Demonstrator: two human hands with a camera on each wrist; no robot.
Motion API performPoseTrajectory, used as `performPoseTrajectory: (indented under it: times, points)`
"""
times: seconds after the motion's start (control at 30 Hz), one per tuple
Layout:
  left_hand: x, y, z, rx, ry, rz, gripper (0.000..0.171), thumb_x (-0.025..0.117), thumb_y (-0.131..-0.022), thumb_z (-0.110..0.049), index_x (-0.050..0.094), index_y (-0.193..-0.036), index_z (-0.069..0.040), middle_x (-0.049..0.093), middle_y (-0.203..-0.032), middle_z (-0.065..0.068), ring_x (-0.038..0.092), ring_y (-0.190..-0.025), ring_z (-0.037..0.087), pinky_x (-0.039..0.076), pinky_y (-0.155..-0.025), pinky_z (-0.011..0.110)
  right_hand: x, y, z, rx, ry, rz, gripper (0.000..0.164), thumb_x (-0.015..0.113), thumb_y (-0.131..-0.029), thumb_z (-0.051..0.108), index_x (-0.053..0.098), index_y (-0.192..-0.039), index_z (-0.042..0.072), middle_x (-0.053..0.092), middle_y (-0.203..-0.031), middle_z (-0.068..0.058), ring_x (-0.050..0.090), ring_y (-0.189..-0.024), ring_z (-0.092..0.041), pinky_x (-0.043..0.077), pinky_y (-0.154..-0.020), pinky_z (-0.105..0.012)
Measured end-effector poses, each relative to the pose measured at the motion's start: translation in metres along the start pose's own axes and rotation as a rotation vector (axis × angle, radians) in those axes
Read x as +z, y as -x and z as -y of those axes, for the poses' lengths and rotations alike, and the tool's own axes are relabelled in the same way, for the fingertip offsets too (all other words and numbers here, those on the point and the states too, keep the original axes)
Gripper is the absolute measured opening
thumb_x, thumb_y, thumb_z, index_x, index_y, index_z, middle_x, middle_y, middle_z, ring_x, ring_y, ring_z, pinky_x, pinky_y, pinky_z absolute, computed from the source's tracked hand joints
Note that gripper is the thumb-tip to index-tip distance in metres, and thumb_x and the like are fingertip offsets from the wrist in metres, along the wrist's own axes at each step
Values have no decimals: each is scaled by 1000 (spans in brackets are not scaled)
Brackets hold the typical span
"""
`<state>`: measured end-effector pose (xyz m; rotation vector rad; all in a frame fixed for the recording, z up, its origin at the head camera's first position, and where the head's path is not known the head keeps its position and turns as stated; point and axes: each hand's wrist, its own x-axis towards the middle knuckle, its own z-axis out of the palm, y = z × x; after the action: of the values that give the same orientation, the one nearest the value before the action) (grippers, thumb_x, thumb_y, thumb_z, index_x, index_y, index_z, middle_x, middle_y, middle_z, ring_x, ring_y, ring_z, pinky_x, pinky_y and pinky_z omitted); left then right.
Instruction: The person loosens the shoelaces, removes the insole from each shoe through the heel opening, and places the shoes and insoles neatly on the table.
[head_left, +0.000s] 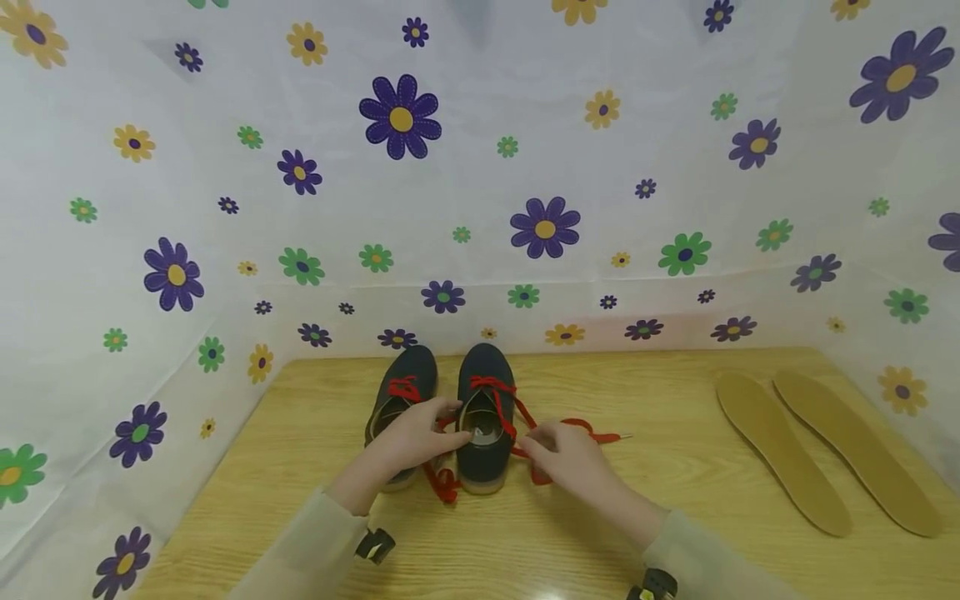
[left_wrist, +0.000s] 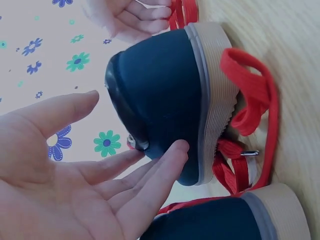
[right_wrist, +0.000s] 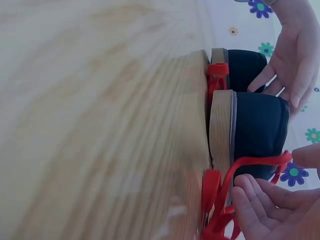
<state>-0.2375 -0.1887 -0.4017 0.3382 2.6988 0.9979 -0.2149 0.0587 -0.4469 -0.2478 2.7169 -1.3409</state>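
Note:
Two dark navy shoes with red laces stand side by side, toes toward the back: the left shoe and the right shoe. My left hand is at the right shoe's opening, thumb apart from the loosely straight fingers, which reach its side in the left wrist view. Beside that shoe's right side is my right hand. In the right wrist view its thumb and fingers are apart, close to a loose red lace. Its fingers are relaxed; whether they touch the lace is unclear.
Two tan insoles lie side by side on the wooden table at the right. Loose lace trails between the shoes, and more lies right of them. A flower-patterned white cloth stands behind and at both sides.

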Motion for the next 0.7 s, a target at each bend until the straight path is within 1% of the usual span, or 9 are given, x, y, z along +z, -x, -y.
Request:
performPoseTrajectory:
  times: [0.1, 0.2, 0.3, 0.43, 0.5, 0.57, 0.63, 0.7]
  points:
    - [0, 8, 1, 10, 14, 2, 58, 75, -99, -25, 57, -148, 1, 67, -142, 22, 65, -128, 41, 53, -109, 56, -7, 7, -6, -13, 30, 13, 20, 70, -103, 26, 79, -109, 9, 79, -103, -2, 74, -98, -20, 62, -89, -45]
    - [-2, 16, 2, 17, 22, 7, 55, 76, -98, -25, 61, -145, -2, 71, -136, 18, 70, -116, 33, 57, -102, 53, -14, 17, -13, -22, 68, 30, 16, 71, -102, 25, 79, -105, 11, 79, -101, 1, 73, -95, -16, 62, -88, -43]
    - [-4, 24, 3, 44, 22, 22, 49, 77, -98, -25, 65, -141, -4, 73, -129, 14, 70, -105, 24, 59, -92, 45, -22, 27, -21, -47, 115, 43, 18, 71, -102, 25, 79, -109, 10, 79, -101, 2, 73, -94, -15, 62, -86, -41]
    - [-4, 34, 6, 95, 41, 50, 41, 76, -98, -22, 69, -134, -3, 75, -119, 11, 69, -94, 17, 58, -80, 33, -33, 40, -31, -62, 184, 32, 16, 72, -101, 25, 79, -108, 12, 79, -101, 4, 73, -94, -15, 62, -85, -40]
    - [-4, 40, 8, 107, 58, 63, 38, 76, -98, -21, 70, -131, -1, 76, -117, 12, 69, -92, 15, 58, -79, 30, -38, 45, -35, -45, 228, 15, 12, 74, -100, 25, 79, -106, 15, 78, -102, 5, 73, -95, -14, 62, -86, -41]
    - [-4, 47, 12, 106, 61, 73, 36, 76, -99, -22, 71, -128, -2, 76, -116, 10, 69, -92, 15, 58, -79, 30, -45, 50, -40, -30, 280, 1, 8, 75, -99, 24, 78, -102, 18, 78, -101, 6, 72, -95, -14, 61, -87, -42]
    - [-3, 54, 15, 93, 43, 75, 34, 76, -99, -22, 72, -126, -3, 76, -116, 10, 68, -94, 16, 58, -81, 31, -53, 54, -45, -28, 334, -10, 7, 75, -98, 22, 79, -102, 18, 77, -101, 6, 71, -95, -14, 62, -86, -43]
    - [-2, 59, 20, 79, 6, 70, 33, 77, -98, -22, 73, -125, -4, 76, -117, 8, 69, -96, 17, 59, -83, 33, -61, 58, -50, -32, 384, -21, 8, 74, -98, 21, 79, -103, 17, 77, -101, 5, 71, -93, -13, 62, -85, -42]
